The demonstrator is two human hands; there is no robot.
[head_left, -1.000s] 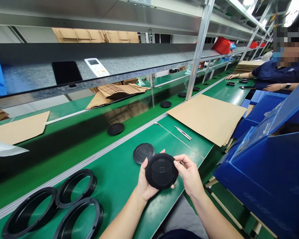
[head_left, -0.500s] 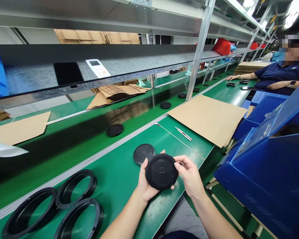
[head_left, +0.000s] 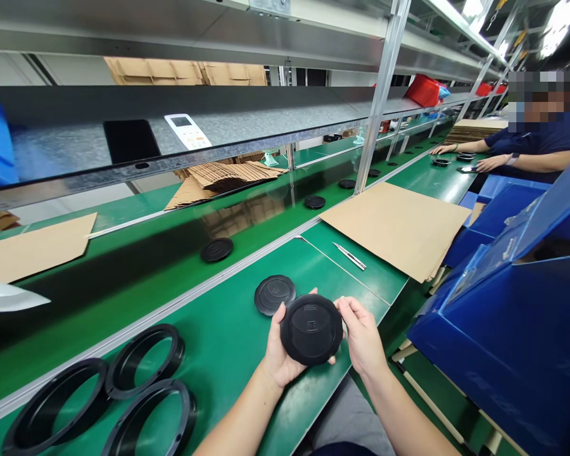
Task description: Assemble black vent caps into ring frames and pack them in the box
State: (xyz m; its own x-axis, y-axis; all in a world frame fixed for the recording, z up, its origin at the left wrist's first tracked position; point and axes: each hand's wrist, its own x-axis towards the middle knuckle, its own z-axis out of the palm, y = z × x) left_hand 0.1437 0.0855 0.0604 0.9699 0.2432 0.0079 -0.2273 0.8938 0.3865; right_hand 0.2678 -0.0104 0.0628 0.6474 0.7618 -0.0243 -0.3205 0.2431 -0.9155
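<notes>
A round black plastic lid with raised markings on its face rests in my left hand. The thumb lies along its left rim and the other fingers reach beneath, their tips showing at the far and near edges. At the right rim, my right hand is closed in a pinch, thumb and forefinger at the edge of the lid. A second black lid lies flat on the green worktop just beyond my left hand.
Three black rings lie at the lower left. A utility knife and cardboard sheets are farther right. Several black lids sit along the green belt. Blue bins stand at right; a co-worker sits beyond.
Both hands and the held lid have shifted slightly right and down. My right fingertips have moved a little along the rim. Lids on the belt have slid slightly left. The co-worker's arm has moved left.
</notes>
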